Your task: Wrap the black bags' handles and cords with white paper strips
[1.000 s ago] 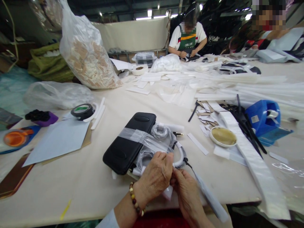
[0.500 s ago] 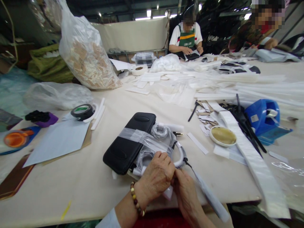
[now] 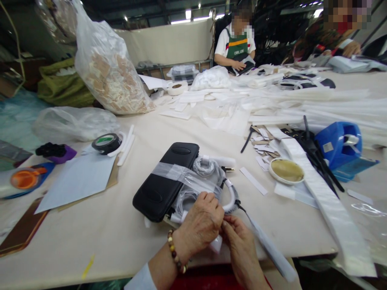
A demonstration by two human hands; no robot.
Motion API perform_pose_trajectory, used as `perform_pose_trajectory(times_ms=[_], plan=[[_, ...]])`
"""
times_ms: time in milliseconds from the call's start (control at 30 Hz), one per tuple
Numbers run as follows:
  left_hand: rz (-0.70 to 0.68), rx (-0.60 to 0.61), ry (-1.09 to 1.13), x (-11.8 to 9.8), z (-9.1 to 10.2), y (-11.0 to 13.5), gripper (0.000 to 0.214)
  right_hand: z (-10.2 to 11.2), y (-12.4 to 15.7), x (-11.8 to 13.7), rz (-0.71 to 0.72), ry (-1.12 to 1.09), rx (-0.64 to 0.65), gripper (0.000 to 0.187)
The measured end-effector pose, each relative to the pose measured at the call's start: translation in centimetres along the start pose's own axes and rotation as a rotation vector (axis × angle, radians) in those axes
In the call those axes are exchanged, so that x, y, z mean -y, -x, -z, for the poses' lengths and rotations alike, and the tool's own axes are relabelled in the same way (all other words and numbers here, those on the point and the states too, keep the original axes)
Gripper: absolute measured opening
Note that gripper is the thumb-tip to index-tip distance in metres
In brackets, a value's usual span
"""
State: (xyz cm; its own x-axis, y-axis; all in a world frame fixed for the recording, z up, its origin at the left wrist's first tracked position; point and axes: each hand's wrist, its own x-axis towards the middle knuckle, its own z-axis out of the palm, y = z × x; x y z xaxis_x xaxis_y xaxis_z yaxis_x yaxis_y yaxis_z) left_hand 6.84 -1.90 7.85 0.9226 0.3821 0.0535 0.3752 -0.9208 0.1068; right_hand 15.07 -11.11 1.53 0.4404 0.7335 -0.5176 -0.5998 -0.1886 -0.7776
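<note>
A black leather bag (image 3: 165,181) lies flat near the table's front edge. Clear tape (image 3: 189,178) runs across it and over coiled straps wrapped in grey-white plastic (image 3: 209,165). A curved handle wrapped in white (image 3: 232,196) sticks out on the right, with a long wrapped strap (image 3: 272,247) trailing off it. My left hand (image 3: 203,219) is closed at the bag's near end, a beaded bracelet on its wrist. Against it, my right hand (image 3: 242,241) pinches beside the handle. What the fingers of both hands hold is hidden. A bit of pale plastic (image 3: 215,244) shows beneath them.
Left are a black tape roll (image 3: 106,143), a pale sheet (image 3: 77,179) and a brown panel (image 3: 22,227). Right are a dish of yellowish paste (image 3: 286,170), a white strip (image 3: 326,209), black straps and a blue tape dispenser (image 3: 341,149). Two people work across the table.
The view has shifted slightly. My right hand has turned and moved a little right, its fingers still close to my left hand. The bag stays in place.
</note>
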Motion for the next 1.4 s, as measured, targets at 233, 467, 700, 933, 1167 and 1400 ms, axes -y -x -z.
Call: perform_pose_trajectory(times_ms=[233, 467, 700, 933, 1167, 1400], plan=[[0.002, -0.007, 0.027, 0.1, -0.2, 0.0, 0.008, -0.7, -0.2, 0.9, 0.003, 0.004, -0.047, 0.034], [0.023, -0.01, 0.067, 0.3, -0.2, 0.0, 0.01, -0.9, -0.4, 1.0, 0.168, 0.116, -0.048, 0.033], [0.039, -0.05, 0.17, 0.9, -0.5, 0.3, 0.013, -0.1, -1.0, -0.3, 0.308, 0.241, -0.083, 0.031], [0.036, -0.042, 0.174, 0.4, 0.2, 0.2, 0.005, 0.7, -1.6, -1.1, 0.363, 0.317, -0.085, 0.032], [0.051, -0.037, 0.047, -0.1, -0.7, -0.1, 0.008, 1.3, -2.1, -1.5, 0.346, 0.342, -0.051, 0.035], [0.024, -0.063, -0.004, -0.1, -1.0, 0.1, 0.006, 0.2, -2.0, -1.8, 0.311, 0.227, -0.14, 0.038]])
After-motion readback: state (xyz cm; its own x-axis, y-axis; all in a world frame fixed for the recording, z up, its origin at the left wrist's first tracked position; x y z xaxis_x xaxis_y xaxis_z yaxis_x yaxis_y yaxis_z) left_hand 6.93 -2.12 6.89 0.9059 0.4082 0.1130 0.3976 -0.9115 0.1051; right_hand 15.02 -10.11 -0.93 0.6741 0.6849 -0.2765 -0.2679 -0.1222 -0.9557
